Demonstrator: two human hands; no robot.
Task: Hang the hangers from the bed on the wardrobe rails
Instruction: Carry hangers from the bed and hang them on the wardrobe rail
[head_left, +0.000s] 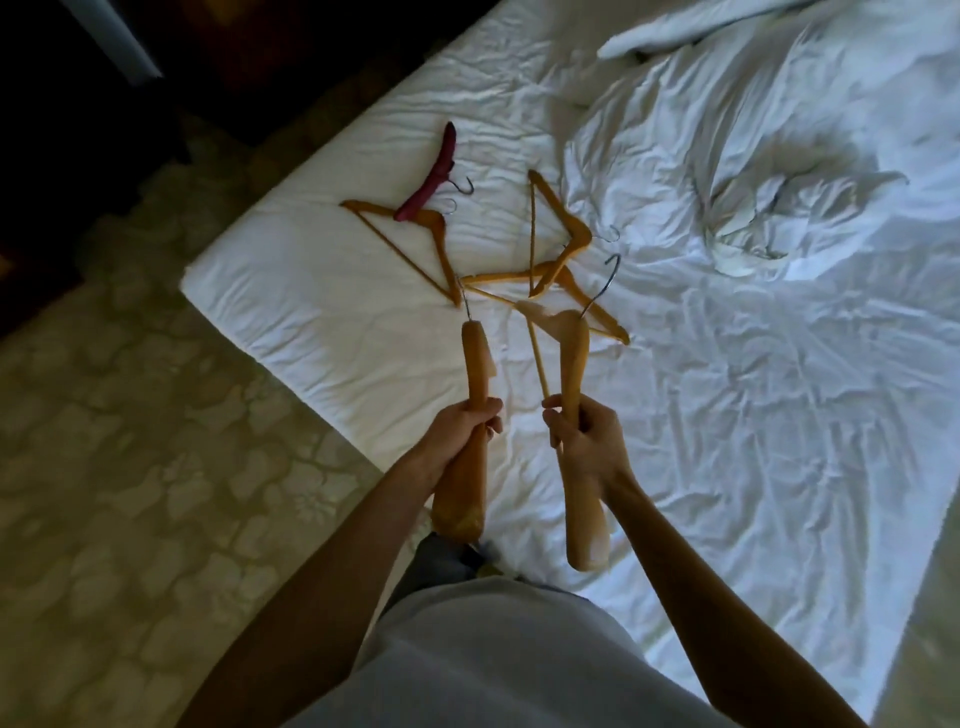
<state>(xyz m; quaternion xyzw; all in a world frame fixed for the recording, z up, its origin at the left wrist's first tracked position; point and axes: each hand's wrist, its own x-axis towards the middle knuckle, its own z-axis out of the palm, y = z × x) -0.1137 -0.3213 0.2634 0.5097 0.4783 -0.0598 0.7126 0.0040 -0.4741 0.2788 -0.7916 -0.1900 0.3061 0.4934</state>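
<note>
White, wrinkled bedding covers the bed (322, 291), with a rumpled duvet (753, 197) heaped toward the far right and patterned carpet (130, 415) seen along the left side.

From the head view, six hangers are counted. Four lie on the sheet near the bed's corner: a dark red padded hanger (434, 179) resting across the upper arm of a wooden hanger (415, 234), and two more wooden hangers crossed over each other just to the right, an upright one (558, 228) and a flatter one (519, 278) beneath it. Two are held above the sheet.

The left hand (465, 426) is seen with its fingers wrapped firmly round a broad wooden hanger (475, 364), whose metal hook points toward the pile. The right hand (584, 434) is clenched round a second broad wooden hanger (574, 364), gripped together with its thin bar, the hook (605, 283) raised above the crossed pair.
</note>
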